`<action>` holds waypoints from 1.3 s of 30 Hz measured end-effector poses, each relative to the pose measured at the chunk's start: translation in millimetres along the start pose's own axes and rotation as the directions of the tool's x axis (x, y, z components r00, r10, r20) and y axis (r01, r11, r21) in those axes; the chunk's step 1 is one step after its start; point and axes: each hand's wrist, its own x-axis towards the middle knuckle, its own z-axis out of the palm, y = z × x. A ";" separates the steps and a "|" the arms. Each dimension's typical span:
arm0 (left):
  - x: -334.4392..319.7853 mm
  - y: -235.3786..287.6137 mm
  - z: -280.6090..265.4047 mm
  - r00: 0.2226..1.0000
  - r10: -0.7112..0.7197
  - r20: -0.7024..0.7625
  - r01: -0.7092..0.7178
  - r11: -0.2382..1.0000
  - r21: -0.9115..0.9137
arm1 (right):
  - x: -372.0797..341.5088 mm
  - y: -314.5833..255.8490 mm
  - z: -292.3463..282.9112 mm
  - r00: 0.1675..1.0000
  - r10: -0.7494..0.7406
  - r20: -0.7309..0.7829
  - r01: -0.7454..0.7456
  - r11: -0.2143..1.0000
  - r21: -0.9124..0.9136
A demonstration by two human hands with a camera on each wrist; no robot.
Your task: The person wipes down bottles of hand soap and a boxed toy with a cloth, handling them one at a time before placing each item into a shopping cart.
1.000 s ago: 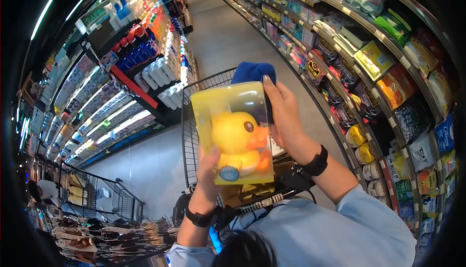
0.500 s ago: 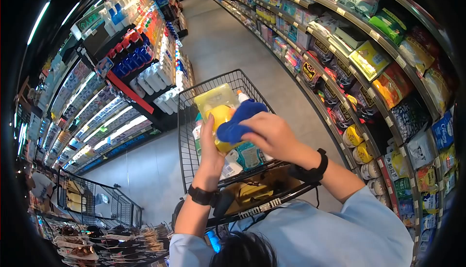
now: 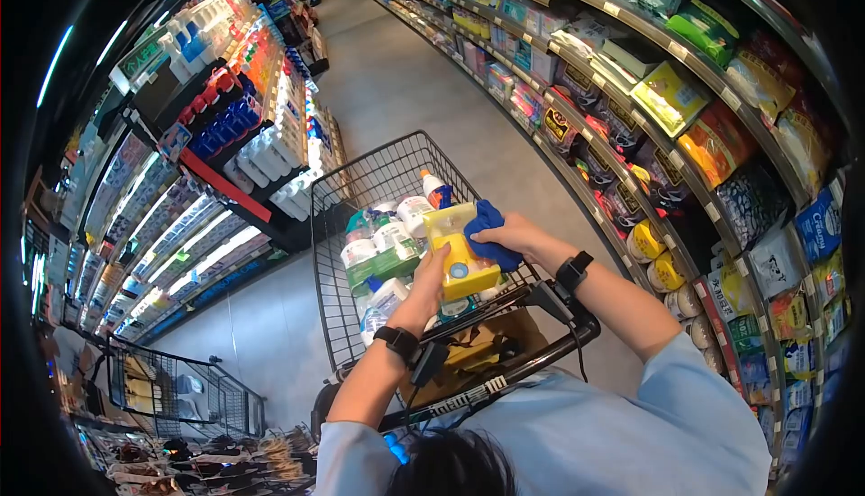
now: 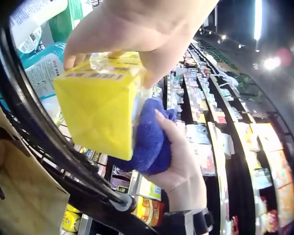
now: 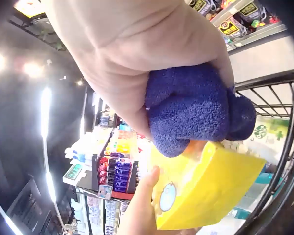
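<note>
In the head view, my left hand (image 3: 431, 278) grips the side of a yellow box with a clear window (image 3: 473, 273), a boxed toy duck. My right hand (image 3: 524, 235) holds a bunched blue towelling cloth (image 3: 491, 236) against the box's right side. From the left wrist, the box's plain yellow end (image 4: 95, 115) faces the camera, with the cloth (image 4: 148, 142) bunched beside it. The right wrist view has the cloth (image 5: 191, 110) under my right palm, overlapping the box (image 5: 210, 188). Left fingers (image 5: 144, 196) lie along the box's far side there.
Below the hands is a black wire shopping cart (image 3: 329, 271) with white tubs (image 3: 359, 253) and several bottles. A cardboard box (image 3: 487, 338) sits by its handle. Stocked shelves (image 3: 631, 163) line the right side; a lit display (image 3: 243, 127) and another cart (image 3: 171, 388) stand left.
The boxed duck has come down from near the camera and tilted over the cart. The blue cloth has moved from behind the box, across its front, to its right side.
</note>
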 end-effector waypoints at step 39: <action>-370.8 -129.7 71.2 0.315 0.922 -0.225 -0.437 0.351 0.828 | -225.1 -2.5 126.0 0.518 -0.092 0.851 0.023 0.995 0.093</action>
